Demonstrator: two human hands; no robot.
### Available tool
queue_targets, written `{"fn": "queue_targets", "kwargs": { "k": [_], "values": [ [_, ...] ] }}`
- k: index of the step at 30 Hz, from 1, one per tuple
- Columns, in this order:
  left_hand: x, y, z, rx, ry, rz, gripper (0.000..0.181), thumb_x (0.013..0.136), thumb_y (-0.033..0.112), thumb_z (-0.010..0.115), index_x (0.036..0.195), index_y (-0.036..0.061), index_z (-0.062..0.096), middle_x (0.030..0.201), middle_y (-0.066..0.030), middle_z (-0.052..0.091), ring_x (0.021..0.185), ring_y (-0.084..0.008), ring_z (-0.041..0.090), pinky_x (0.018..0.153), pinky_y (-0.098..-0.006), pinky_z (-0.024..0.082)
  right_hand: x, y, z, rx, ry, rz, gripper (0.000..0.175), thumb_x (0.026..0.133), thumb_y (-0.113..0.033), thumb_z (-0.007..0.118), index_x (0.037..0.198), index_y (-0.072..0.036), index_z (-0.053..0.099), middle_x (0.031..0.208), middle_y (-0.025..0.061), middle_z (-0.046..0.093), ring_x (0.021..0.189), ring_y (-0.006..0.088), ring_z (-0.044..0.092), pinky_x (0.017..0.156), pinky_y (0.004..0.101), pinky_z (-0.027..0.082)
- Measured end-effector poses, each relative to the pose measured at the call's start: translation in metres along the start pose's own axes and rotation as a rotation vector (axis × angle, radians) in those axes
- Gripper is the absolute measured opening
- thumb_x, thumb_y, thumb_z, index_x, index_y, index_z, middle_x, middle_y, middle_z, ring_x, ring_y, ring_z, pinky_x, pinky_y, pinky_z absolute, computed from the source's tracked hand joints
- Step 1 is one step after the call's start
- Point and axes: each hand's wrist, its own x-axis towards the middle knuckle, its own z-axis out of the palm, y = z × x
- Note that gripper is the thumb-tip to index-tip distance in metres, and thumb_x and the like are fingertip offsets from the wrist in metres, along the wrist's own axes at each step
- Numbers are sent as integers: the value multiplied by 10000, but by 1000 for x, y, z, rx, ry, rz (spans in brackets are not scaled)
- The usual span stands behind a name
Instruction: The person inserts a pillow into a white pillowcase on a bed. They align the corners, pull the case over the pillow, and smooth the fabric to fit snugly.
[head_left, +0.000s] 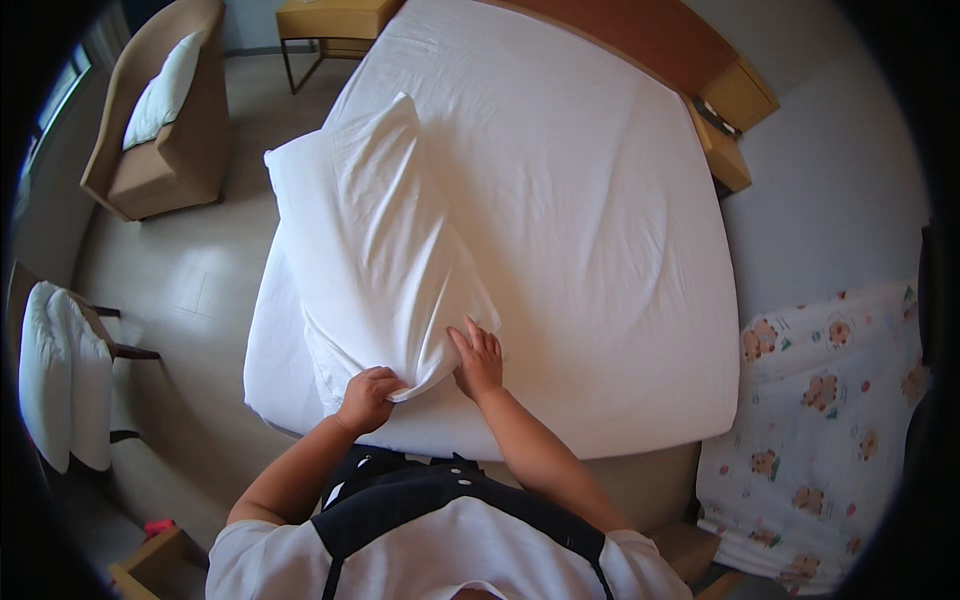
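A large white pillow in a loose, creased case (367, 225) lies lengthwise on the left part of the bed. Its far corner sticks up, and folds run down to the near end. My left hand (367, 397) grips the fabric at the near edge, its thumb pressed over the hem. At the near right corner, my right hand (479, 361) rests against the case with its fingers spread. Whether its thumb pinches any cloth is hard to tell. A white fitted sheet (585, 225) with light wrinkles covers the mattress beneath.
At far left, a tan armchair (176, 169) holds a white cushion (165, 90). Two white pillows (64, 375) hang over another chair nearer me. A wooden desk (334, 19) stands behind the bed. Bear-patterned fabric (817, 427) is at right. A nightstand (720, 150) adjoins the headboard (622, 30).
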Motion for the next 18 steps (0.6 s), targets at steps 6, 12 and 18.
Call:
{"fn": "queue_targets", "kwargs": {
  "k": [6,12,18],
  "values": [
    [-4,23,9,111,48,-107,74,725,57,693,799,46,698,786,-115,620,765,-310,602,702,-388,499,27,91,-1,144,-273,-48,230,805,-93,527,962,-160,682,1118,47,638,1140,236,545,987,424,367],
    [-13,22,61,168,-10,-180,133,691,39,632,792,81,708,817,-80,645,839,-292,615,763,-395,502,-20,147,-46,-133,-616,-315,206,807,-89,523,934,-143,676,1021,70,651,1066,257,585,909,428,417],
    [-64,23,115,176,-178,-228,182,678,49,643,801,152,728,864,-51,650,868,-283,618,786,-382,504,-81,152,-46,-158,-863,-357,179,814,-106,534,894,-140,690,986,93,658,1015,288,606,838,440,464]
  ]
}}
